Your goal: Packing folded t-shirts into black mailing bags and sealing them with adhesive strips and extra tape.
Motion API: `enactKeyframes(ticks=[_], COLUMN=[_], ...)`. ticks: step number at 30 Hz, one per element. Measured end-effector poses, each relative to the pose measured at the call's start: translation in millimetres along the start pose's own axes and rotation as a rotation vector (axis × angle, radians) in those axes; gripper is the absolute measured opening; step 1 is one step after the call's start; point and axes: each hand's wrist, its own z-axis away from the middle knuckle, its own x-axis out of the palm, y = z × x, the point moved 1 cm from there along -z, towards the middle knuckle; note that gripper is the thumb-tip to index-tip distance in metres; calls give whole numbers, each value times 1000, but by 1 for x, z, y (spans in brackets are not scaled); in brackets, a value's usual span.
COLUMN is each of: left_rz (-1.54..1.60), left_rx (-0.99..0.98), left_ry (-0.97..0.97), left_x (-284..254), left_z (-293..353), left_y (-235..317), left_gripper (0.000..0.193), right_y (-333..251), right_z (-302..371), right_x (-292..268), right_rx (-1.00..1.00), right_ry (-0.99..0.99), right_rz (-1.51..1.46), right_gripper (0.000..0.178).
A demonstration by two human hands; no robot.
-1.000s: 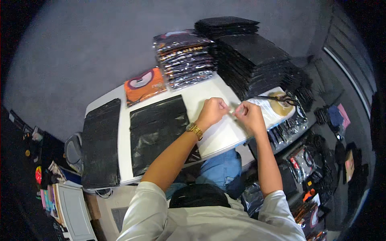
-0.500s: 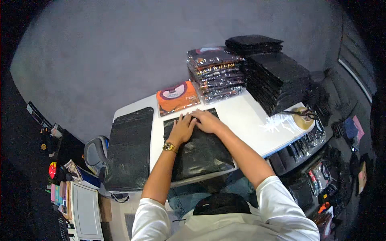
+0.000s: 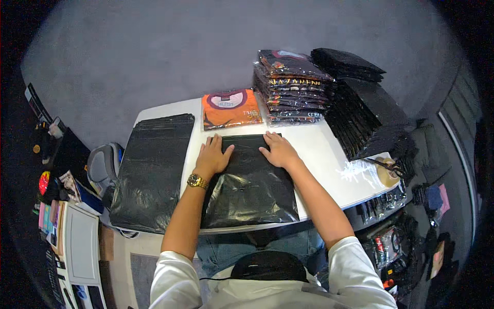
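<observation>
A black plastic mailing bag (image 3: 252, 190) lies flat before me on the white table, its far edge under my hands. My left hand (image 3: 212, 156) rests on its far left corner, fingers stretched and thumb apart. On the far right corner lies my right hand (image 3: 280, 150), its fingers also spread flat. A gold watch is on my left wrist. Just beyond the bag is a folded orange shirt (image 3: 231, 109) in clear plastic. To the left, a pile of flat black bags (image 3: 154, 170) covers that end of the table.
Behind and right stands a tall stack of dark shirts in clear plastic (image 3: 296, 95), beside a high stack of filled black packages (image 3: 360, 110). Scissors (image 3: 383, 165), a tape roll (image 3: 387, 175) and white strips (image 3: 355, 170) lie at the right. A grey chair (image 3: 103, 165) stands left.
My hands have moved apart, from close together at the bag's far edge out to its two far corners. The view has shifted slightly.
</observation>
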Motion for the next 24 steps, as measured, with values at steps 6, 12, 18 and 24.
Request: enactKeyframes(ticks=[6, 12, 18, 24], left_rz=[-42, 67, 104, 105], left_rx=[5, 108, 104, 113], left_ry=[132, 452, 426, 438], left_x=[-1, -10, -18, -22], left_z=[2, -1, -14, -11], left_y=[-24, -42, -35, -41], left_gripper=[75, 22, 20, 22], right_y=[15, 46, 79, 64], right_z=[-21, -43, -60, -71], right_x=[-17, -31, -23, -24], right_rx=[26, 55, 46, 100], right_ry=[151, -48, -189, -298], right_rz=[-169, -343, -354, -368], right_gripper=[21, 23, 31, 29])
